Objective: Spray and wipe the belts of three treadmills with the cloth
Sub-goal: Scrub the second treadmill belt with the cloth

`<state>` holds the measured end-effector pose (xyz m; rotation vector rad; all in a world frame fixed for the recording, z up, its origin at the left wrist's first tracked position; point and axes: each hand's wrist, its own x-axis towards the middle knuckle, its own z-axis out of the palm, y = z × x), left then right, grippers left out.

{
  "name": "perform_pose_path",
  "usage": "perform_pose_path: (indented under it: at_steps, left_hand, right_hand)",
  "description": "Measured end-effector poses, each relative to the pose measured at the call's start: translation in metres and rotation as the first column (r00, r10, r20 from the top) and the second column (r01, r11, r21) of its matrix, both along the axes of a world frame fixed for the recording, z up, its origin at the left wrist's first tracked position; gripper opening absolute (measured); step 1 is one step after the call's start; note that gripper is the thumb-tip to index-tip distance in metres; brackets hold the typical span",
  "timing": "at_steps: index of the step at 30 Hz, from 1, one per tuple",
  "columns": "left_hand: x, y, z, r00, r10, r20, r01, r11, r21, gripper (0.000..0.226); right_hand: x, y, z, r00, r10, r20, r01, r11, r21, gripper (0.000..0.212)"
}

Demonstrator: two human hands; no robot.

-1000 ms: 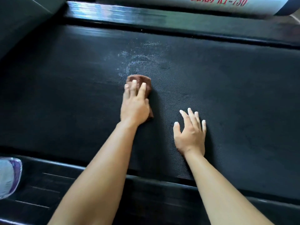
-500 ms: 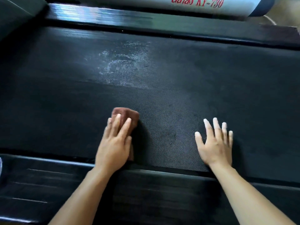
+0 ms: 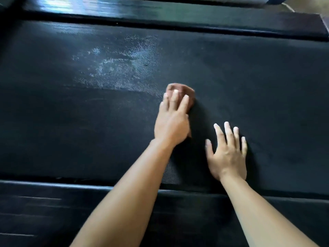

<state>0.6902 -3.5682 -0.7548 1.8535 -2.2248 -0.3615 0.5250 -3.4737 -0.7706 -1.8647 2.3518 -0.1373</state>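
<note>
A black textured treadmill belt (image 3: 249,82) fills the view, running left to right. A pale patch of spray (image 3: 122,68) lies on it toward the far left. My left hand (image 3: 171,122) presses flat with straight fingers on a bunched brown cloth (image 3: 185,94) in the middle of the belt, just right of the spray patch. The cloth shows beyond my fingertips and a bit under my palm. My right hand (image 3: 227,154) rests flat on the belt with fingers spread, nearer to me and to the right, holding nothing.
A glossy black side rail (image 3: 160,13) runs along the far edge of the belt. A ribbed black side rail (image 3: 53,211) lies along the near edge, under my forearms. Pale floor (image 3: 306,6) and a thin cable show at the top right corner.
My left hand pulled the cloth toward the near rail, then pushed it away again and to the right. My right hand stayed flat on the belt. The view shifted, so the bottle at left is gone.
</note>
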Motion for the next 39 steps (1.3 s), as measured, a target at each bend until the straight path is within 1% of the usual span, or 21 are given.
perform_pose_path:
  at_steps: [3,5,7,10,13,15,17,19,22,24,26,29,31,33,35,37,39]
  left_hand:
    - [-0.015,0.049,-0.004,0.993,-0.098,-0.066,0.098,0.995,-0.002,0.064]
    - [0.002,0.080,-0.004,0.991,-0.106,-0.078,0.108,0.994,0.019,0.063]
    - [0.032,0.104,-0.004,0.995,-0.082,-0.059,0.084,0.996,0.019,0.060]
    - [0.088,0.112,-0.008,1.000,-0.013,-0.023,0.013,1.000,-0.003,0.059]
    - [0.128,0.086,-0.009,0.988,0.149,-0.033,-0.149,0.989,0.011,0.059]
    - [0.133,0.058,-0.007,0.966,0.254,-0.040,-0.254,0.967,0.013,0.057]
    - [0.121,0.030,-0.004,0.957,0.290,-0.026,-0.290,0.957,0.007,0.060]
    - [0.097,0.008,-0.001,0.967,0.254,-0.006,-0.254,0.967,0.002,0.062]
    - [0.051,-0.002,0.003,0.989,0.148,0.020,-0.148,0.989,0.007,0.063]
    - [0.021,0.012,0.002,0.998,0.050,0.037,-0.049,0.998,-0.026,0.062]
    - [0.005,0.036,-0.001,0.999,-0.046,0.019,0.047,0.998,-0.052,0.061]
    - [0.014,0.076,-0.005,0.992,-0.125,-0.030,0.125,0.992,-0.025,0.060]
    - [0.039,0.099,-0.008,0.990,-0.137,-0.018,0.137,0.991,-0.005,0.060]
    - [0.073,0.113,-0.010,0.994,-0.109,-0.010,0.109,0.994,-0.010,0.060]
    - [0.110,0.117,-0.010,0.999,-0.046,-0.020,0.046,0.999,-0.021,0.059]
    - [0.140,0.109,-0.007,0.996,0.075,-0.041,-0.075,0.997,-0.010,0.059]
    - [0.154,0.089,-0.004,0.976,0.213,-0.050,-0.213,0.977,0.010,0.057]
  right_hand:
    - [-0.001,-0.001,-0.001,1.000,-0.001,0.007,0.001,1.000,0.000,0.059]
    - [-0.001,-0.002,0.000,1.000,-0.007,0.014,0.008,1.000,-0.018,0.064]
    - [0.000,-0.001,0.000,1.000,-0.011,0.017,0.012,1.000,-0.026,0.066]
    - [0.001,-0.001,0.000,1.000,-0.010,0.020,0.011,0.999,-0.044,0.067]
    - [0.001,-0.001,-0.001,1.000,-0.010,0.015,0.011,0.999,-0.052,0.066]
    - [0.001,-0.001,-0.002,1.000,-0.011,0.013,0.012,0.999,-0.051,0.066]
    - [0.001,-0.001,-0.003,1.000,-0.009,0.010,0.009,0.999,-0.050,0.066]
    - [0.000,-0.001,-0.003,1.000,-0.011,0.007,0.011,0.999,-0.050,0.065]
    - [0.002,0.000,-0.002,1.000,-0.015,0.017,0.016,0.998,-0.057,0.065]
    - [0.002,-0.001,-0.001,1.000,-0.015,0.022,0.016,0.998,-0.054,0.066]
    - [0.002,-0.001,-0.001,1.000,-0.013,0.027,0.014,0.998,-0.054,0.066]
    - [0.001,-0.002,-0.002,1.000,-0.011,0.027,0.013,0.999,-0.052,0.066]
    - [0.001,-0.001,-0.002,1.000,-0.010,0.025,0.011,0.999,-0.049,0.065]
    - [0.002,-0.001,-0.002,1.000,-0.008,0.026,0.009,0.998,-0.054,0.065]
    - [0.001,-0.001,-0.001,0.999,-0.008,0.032,0.010,0.998,-0.060,0.065]
    - [0.001,-0.001,-0.002,0.999,-0.008,0.034,0.010,0.998,-0.066,0.066]
    - [0.001,-0.001,-0.002,0.999,-0.009,0.033,0.011,0.997,-0.071,0.066]
